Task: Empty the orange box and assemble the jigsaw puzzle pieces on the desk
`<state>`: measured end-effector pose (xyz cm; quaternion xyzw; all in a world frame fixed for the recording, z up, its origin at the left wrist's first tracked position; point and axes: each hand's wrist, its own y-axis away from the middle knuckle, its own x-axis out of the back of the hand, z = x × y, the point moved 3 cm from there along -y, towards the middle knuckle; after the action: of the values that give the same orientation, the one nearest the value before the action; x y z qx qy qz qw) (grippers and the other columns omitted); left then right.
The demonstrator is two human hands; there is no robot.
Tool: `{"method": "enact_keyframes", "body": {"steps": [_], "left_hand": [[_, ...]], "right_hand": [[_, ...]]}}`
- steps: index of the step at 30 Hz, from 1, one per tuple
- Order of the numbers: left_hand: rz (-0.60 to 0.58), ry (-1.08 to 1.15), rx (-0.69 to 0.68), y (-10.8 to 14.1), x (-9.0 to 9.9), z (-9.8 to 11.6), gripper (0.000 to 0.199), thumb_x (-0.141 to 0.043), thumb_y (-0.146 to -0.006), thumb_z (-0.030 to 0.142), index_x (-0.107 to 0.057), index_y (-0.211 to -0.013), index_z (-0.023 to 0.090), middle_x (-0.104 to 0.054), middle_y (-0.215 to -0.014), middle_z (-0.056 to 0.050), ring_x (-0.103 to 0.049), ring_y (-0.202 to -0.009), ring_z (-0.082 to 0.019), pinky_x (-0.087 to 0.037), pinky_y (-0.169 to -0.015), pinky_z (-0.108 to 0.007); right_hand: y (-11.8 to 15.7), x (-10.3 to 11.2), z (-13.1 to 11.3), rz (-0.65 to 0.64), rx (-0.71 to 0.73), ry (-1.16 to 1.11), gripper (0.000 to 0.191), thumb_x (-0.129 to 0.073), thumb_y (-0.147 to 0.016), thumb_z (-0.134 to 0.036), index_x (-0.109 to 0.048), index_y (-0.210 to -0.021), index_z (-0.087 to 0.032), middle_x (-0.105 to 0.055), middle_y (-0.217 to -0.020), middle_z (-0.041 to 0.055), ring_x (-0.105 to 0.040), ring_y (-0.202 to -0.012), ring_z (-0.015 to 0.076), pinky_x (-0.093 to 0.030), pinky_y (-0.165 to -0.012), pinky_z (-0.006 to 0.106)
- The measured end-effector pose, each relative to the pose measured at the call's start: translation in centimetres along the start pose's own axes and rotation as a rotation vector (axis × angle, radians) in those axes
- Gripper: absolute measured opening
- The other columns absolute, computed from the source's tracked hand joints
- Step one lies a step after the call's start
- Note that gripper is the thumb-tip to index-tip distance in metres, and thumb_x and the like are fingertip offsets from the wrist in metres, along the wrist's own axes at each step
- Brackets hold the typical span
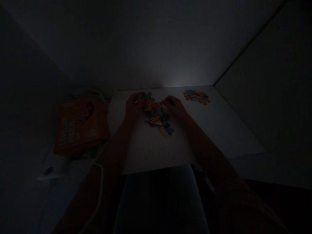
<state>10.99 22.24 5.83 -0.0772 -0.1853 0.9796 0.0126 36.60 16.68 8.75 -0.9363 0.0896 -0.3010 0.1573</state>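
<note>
The scene is very dark. A loose heap of jigsaw puzzle pieces (157, 112) lies on the white table (156, 152) between my hands. My left hand (133, 103), fingers curled, is closed at the heap's far left side around some greenish puzzle pieces (148, 96). On the other side, my right hand (173, 104) has thumb and fingertips pinched together at the edge of a puzzle piece with red on it (157, 105). A blue puzzle piece (168, 128) and a pale, face-down one (163, 131) lie at the heap's near end.
A second pile of puzzle pieces (197, 96) sits at the table's back right. Left of the table stands an orange puzzle box (80, 125) on other items. A white cable (100, 185) runs by my left forearm. Walls (156, 48) rise behind the table and at right.
</note>
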Motion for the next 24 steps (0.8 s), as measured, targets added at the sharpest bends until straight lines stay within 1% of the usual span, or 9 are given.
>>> {"method": "enact_keyframes", "body": {"steps": [2,4,6,10,14,16,20,22,24], "left_hand": [[-0.032,-0.009,0.006,0.4,-0.4,0.5,0.043,-0.100,-0.081,0.045,-0.085,-0.116,0.025,-0.084,-0.117,-0.009,-0.081,-0.108,-0.027,-0.070,-0.087,-0.036],[-0.056,-0.008,0.008,0.7,-0.8,0.9,0.045,-0.102,-0.077,0.043,-0.086,-0.115,0.025,-0.084,-0.116,-0.009,-0.080,-0.106,-0.026,-0.070,-0.085,-0.035],[-0.075,0.003,0.010,1.0,-1.0,1.1,0.046,-0.102,-0.076,0.042,-0.086,-0.116,0.025,-0.084,-0.118,-0.009,-0.080,-0.104,-0.026,-0.070,-0.083,-0.035],[-0.097,-0.001,-0.004,1.0,-0.9,1.0,0.046,-0.102,-0.079,0.045,-0.085,-0.117,0.025,-0.086,-0.123,-0.010,-0.082,-0.108,-0.026,-0.071,-0.088,-0.037],[-0.106,0.004,-0.043,0.7,-0.9,0.5,0.048,-0.103,-0.078,0.048,-0.086,-0.117,0.025,-0.086,-0.122,-0.010,-0.082,-0.110,-0.026,-0.071,-0.089,-0.036],[-0.097,0.014,-0.034,0.5,-0.9,0.2,0.049,-0.101,-0.082,0.054,-0.086,-0.119,0.026,-0.086,-0.119,-0.009,-0.082,-0.108,-0.025,-0.071,-0.088,-0.035],[-0.029,0.101,0.056,0.2,-0.8,-0.2,0.058,-0.097,-0.088,0.069,-0.084,-0.125,0.027,-0.084,-0.116,-0.008,-0.082,-0.098,-0.023,-0.072,-0.075,-0.033],[0.003,0.133,0.061,0.1,-0.6,-0.3,0.058,-0.098,-0.088,0.070,-0.083,-0.124,0.026,-0.083,-0.116,-0.008,-0.082,-0.094,-0.022,-0.072,-0.073,-0.032],[0.025,0.136,0.064,0.0,-0.5,-0.4,0.058,-0.098,-0.089,0.070,-0.081,-0.122,0.026,-0.082,-0.116,-0.008,-0.082,-0.093,-0.021,-0.074,-0.076,-0.033]], "right_hand": [[0.1,-0.5,-0.2,-0.028,0.001,-0.025,0.048,-0.078,-0.091,-0.076,-0.075,-0.091,-0.028,-0.078,-0.089,0.0044,-0.060,-0.081,0.0232,-0.049,-0.079,0.042],[0.2,-1.0,-0.6,-0.089,0.017,-0.055,0.051,-0.079,-0.091,-0.078,-0.078,-0.096,-0.028,-0.080,-0.094,0.0052,-0.062,-0.084,0.0243,-0.050,-0.080,0.042],[0.3,-1.3,-1.1,-0.126,0.033,-0.094,0.050,-0.078,-0.091,-0.078,-0.078,-0.096,-0.028,-0.081,-0.095,0.0057,-0.065,-0.086,0.0258,-0.052,-0.082,0.043],[0.5,-1.4,-1.8,-0.129,0.039,-0.179,0.052,-0.074,-0.095,-0.081,-0.076,-0.093,-0.029,-0.079,-0.092,0.0061,-0.068,-0.092,0.0283,-0.057,-0.086,0.044],[0.7,-1.6,-2.0,-0.157,0.039,-0.151,0.050,-0.082,-0.091,-0.080,-0.078,-0.094,-0.030,-0.081,-0.098,0.0070,-0.066,-0.091,0.0273,-0.058,-0.087,0.044],[0.5,-1.5,-1.8,-0.133,0.030,-0.143,0.050,-0.082,-0.090,-0.079,-0.077,-0.092,-0.029,-0.080,-0.096,0.0075,-0.065,-0.090,0.0264,-0.058,-0.085,0.044],[-0.2,-0.8,-1.2,-0.013,0.011,-0.194,0.057,-0.079,-0.087,-0.084,-0.073,-0.091,-0.028,-0.073,-0.090,0.0063,-0.065,-0.090,0.0259,-0.058,-0.086,0.044],[-0.5,-0.3,-0.9,0.041,0.016,-0.212,0.061,-0.079,-0.086,-0.088,-0.071,-0.090,-0.028,-0.071,-0.088,0.0054,-0.064,-0.091,0.0259,-0.057,-0.089,0.044],[-0.7,0.0,-0.7,0.071,0.024,-0.217,0.064,-0.078,-0.086,-0.092,-0.069,-0.089,-0.028,-0.068,-0.086,0.0041,-0.063,-0.091,0.0253,-0.056,-0.089,0.043]]}}
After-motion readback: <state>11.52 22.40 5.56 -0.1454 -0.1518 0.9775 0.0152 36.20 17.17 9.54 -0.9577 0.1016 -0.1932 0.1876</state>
